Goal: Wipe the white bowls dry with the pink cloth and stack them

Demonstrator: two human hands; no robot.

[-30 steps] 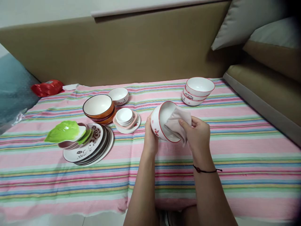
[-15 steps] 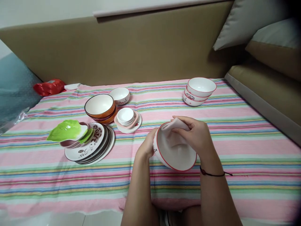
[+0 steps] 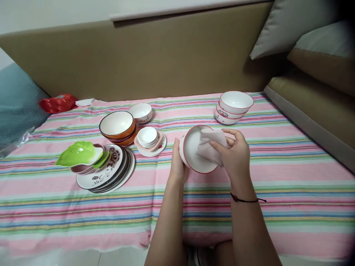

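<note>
My left hand grips a white bowl with a red rim from its left side and underneath. The bowl is tilted, its inside facing up and toward me. In my right hand is a pale pinkish cloth, pinched between thumb and fingers. The cloth lies over the right part of the bowl's inside and its rim. A dark cord bracelet circles my right wrist. Part of my left fingers is hidden behind the bowl.
Red-rimmed bowls stand stacked at the back right. On the left are stacked plates under green leaf-shaped dishes, brown-orange bowls, a white bowl and small dishes. A striped cloth lies beneath; cushions sit right.
The bowl has been raised and moved away from me, turning more upright. My right hand and the cloth have shifted from the bowl's upper inside toward its right rim.
</note>
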